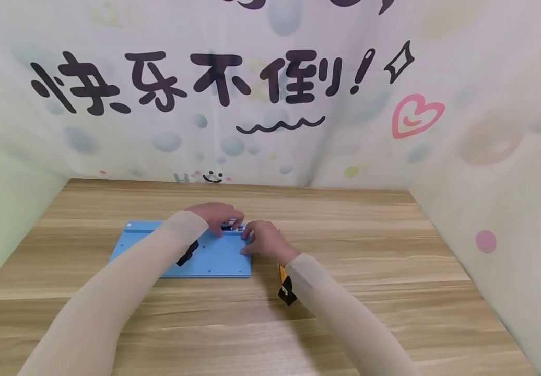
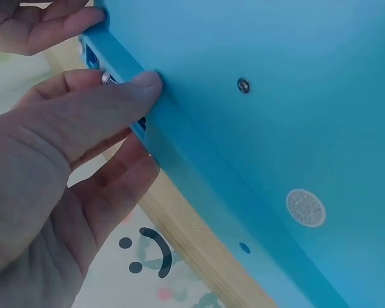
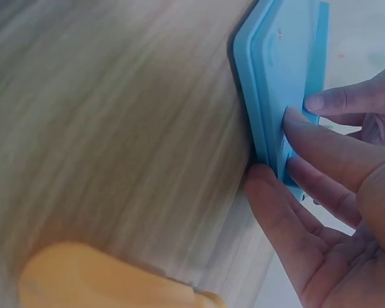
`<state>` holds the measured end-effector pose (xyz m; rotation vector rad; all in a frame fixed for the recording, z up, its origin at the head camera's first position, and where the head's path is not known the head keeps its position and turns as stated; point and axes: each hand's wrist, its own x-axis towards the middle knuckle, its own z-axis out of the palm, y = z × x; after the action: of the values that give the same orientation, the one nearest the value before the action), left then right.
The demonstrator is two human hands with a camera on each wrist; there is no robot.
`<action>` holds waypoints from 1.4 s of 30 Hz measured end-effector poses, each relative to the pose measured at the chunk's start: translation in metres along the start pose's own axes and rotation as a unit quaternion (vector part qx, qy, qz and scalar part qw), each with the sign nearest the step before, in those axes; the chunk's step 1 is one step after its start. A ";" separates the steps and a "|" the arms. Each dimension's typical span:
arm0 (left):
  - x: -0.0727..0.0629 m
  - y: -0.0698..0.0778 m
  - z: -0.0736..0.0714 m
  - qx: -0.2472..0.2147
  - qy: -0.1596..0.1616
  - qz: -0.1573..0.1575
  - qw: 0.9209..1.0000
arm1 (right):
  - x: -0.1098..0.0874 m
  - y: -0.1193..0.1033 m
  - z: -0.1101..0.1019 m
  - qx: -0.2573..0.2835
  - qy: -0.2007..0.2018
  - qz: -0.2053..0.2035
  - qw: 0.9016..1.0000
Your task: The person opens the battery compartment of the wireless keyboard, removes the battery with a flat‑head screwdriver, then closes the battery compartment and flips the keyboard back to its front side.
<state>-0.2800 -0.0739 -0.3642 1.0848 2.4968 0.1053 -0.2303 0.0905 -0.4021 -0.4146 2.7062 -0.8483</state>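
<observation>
A blue keyboard (image 1: 223,258) lies underside up on the table, with small screws, a round label (image 2: 305,208) and a raised ridge along its far edge. My left hand (image 1: 216,214) grips this ridge near the right end, thumb on top and fingers behind. A small shiny metal end (image 2: 107,78), perhaps a battery's, shows by the thumb at an opening in the ridge; the fingers partly hide it. My right hand (image 1: 268,241) holds the keyboard's far right corner, thumb on top and a finger against the side edge.
An orange-handled tool (image 3: 96,279), possibly a screwdriver, lies on the wooden table (image 1: 369,250) under the right forearm. A printed white curtain (image 1: 270,151) hangs behind the table, and pale walls stand at both sides.
</observation>
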 end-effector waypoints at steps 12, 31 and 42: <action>0.005 -0.002 -0.003 0.026 -0.016 0.032 0.999 | 0.002 -0.002 -0.001 0.008 -0.003 -0.014 1.000; 0.000 -0.006 0.007 -0.027 0.086 0.032 0.995 | -0.002 0.000 -0.002 0.006 -0.003 -0.005 1.000; -0.004 -0.014 0.017 -0.128 0.169 0.023 0.977 | -0.003 0.001 -0.002 0.006 0.001 -0.006 1.000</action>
<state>-0.2802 -0.0886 -0.3814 1.0892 2.6534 0.6568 -0.2283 0.0933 -0.4011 -0.4276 2.7021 -0.8692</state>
